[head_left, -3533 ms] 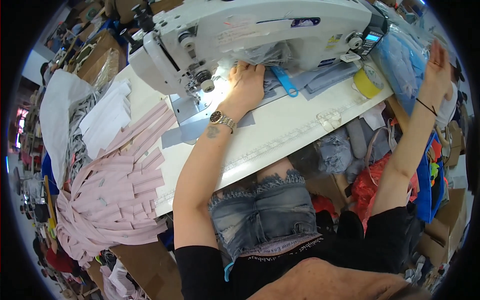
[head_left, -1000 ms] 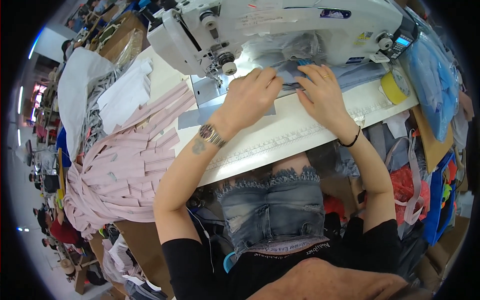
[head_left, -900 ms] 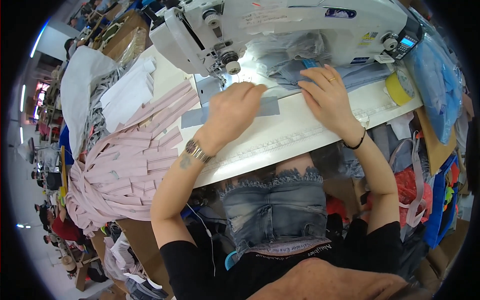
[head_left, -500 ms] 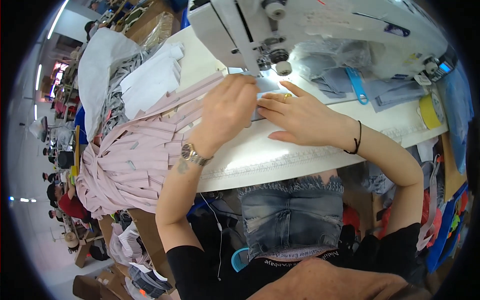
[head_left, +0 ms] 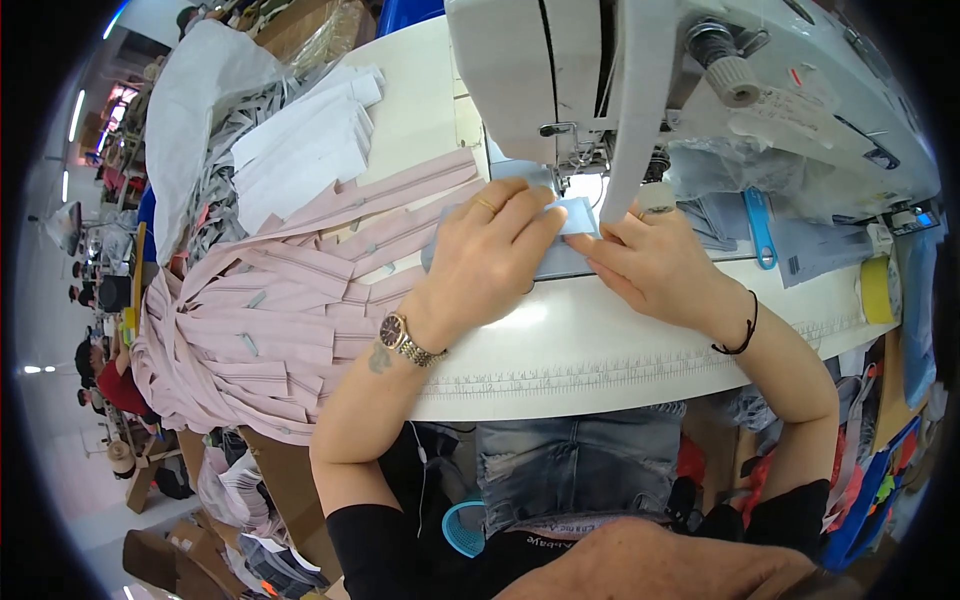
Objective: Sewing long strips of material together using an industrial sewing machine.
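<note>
A small light blue fabric piece [head_left: 575,216] lies just in front of the needle area of a white sewing machine [head_left: 505,75]. My left hand [head_left: 490,245] pinches its left side between thumb and bent fingers. At its right edge, my right hand [head_left: 655,262] grips with thumb and index finger, partly behind the machine's white front part. Grey-blue fabric [head_left: 560,262] shows beneath and between the hands. Left of my left hand, pink zipper strips [head_left: 320,270] fan out over the table [head_left: 500,370].
White cut panels [head_left: 310,145] lie at the back left, beside grey strips. Right of the machine are a blue-handled tool [head_left: 760,230], grey fabric pieces [head_left: 825,245] and a yellow tape roll [head_left: 878,290]. A ruler scale [head_left: 600,378] runs along the table's front edge. Cardboard boxes [head_left: 290,490] stand below left.
My hands have shifted from lying over the fabric to pinching the light blue piece, now raised and visible between them. The right hand moved right. The whole view has shifted slightly.
</note>
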`<action>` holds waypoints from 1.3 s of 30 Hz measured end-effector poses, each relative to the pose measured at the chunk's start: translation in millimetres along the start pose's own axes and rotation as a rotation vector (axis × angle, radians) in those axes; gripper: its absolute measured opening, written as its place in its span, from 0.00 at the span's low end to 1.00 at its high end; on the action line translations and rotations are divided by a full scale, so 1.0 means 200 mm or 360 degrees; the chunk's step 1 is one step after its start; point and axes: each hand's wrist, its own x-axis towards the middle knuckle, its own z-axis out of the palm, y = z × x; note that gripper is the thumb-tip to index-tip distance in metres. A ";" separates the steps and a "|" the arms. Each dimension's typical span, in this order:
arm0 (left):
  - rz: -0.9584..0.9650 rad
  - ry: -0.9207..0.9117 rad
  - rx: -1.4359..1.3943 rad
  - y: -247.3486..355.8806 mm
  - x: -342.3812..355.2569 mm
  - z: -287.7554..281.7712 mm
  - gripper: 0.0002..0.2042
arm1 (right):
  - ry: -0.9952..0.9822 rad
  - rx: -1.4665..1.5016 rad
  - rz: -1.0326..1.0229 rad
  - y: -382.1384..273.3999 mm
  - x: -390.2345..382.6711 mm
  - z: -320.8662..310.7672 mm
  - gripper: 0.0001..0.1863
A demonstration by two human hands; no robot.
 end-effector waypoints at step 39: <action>-0.0336 -0.0145 0.0087 0.00 0.01 -0.17 0.05 | 0.0055 0.0033 -0.0044 0.01 0.04 -0.01 0.12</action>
